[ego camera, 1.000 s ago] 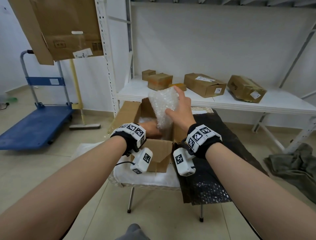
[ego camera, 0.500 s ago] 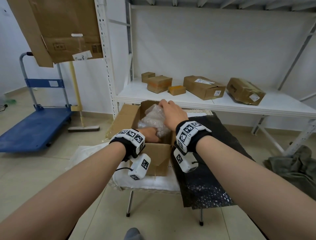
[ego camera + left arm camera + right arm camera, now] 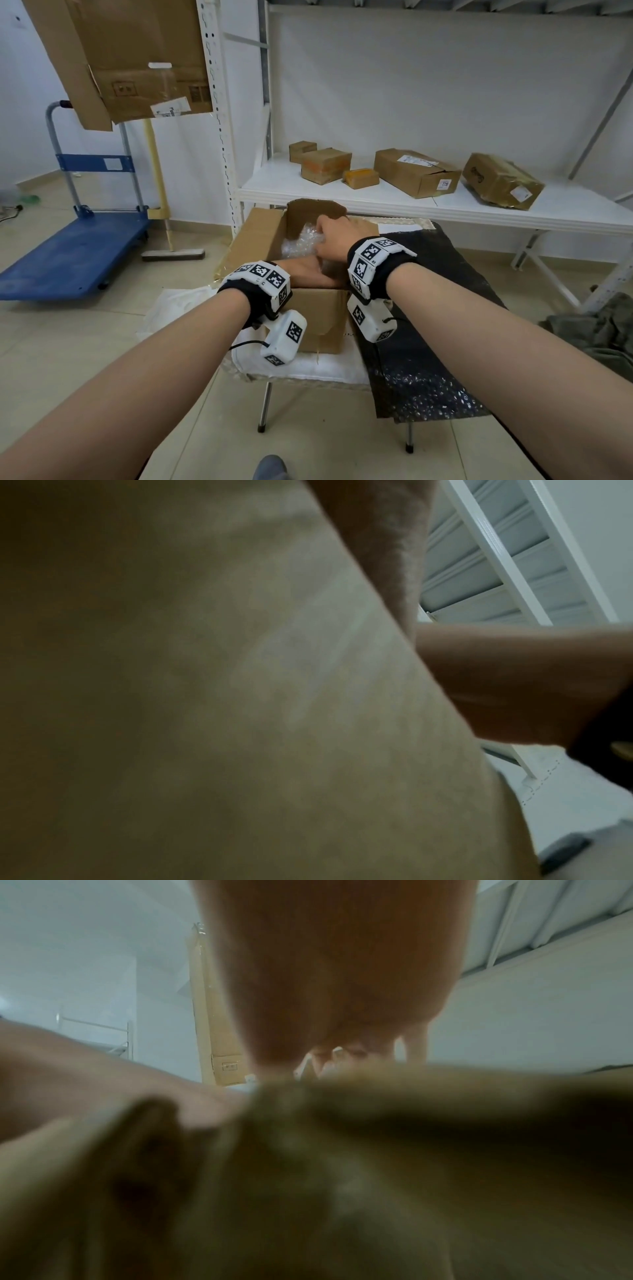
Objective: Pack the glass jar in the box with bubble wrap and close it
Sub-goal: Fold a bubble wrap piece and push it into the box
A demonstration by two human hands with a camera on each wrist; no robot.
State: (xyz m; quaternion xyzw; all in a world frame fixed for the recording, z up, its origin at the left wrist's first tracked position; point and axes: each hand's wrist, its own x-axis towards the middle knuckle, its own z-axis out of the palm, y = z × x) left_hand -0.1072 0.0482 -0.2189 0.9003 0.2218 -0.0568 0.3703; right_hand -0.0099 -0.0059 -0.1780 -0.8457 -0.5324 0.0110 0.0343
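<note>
An open cardboard box (image 3: 318, 315) stands on a small table. Inside it lies a clear bubble wrap bundle (image 3: 299, 241); no glass jar shows through the wrap. My right hand (image 3: 334, 236) is on top of the bundle, fingers curled down over it, holding it low in the box. My left hand (image 3: 305, 274) reaches over the near rim into the box, and its fingers are hidden under the right wrist. The left wrist view is filled by the blurred box wall (image 3: 240, 696). In the right wrist view only my palm (image 3: 342, 974) and blurred cardboard (image 3: 411, 1150) show.
A black bubble sheet (image 3: 428, 359) drapes over the table's right side and a white cloth (image 3: 308, 366) lies under the box. Behind stands a white shelf (image 3: 411, 205) with several boxes. A blue cart (image 3: 68, 253) and a broom (image 3: 171, 253) are at left.
My right hand has brought the bubble wrap bundle down from above the box into it. The left hand has stayed inside the box at the near rim.
</note>
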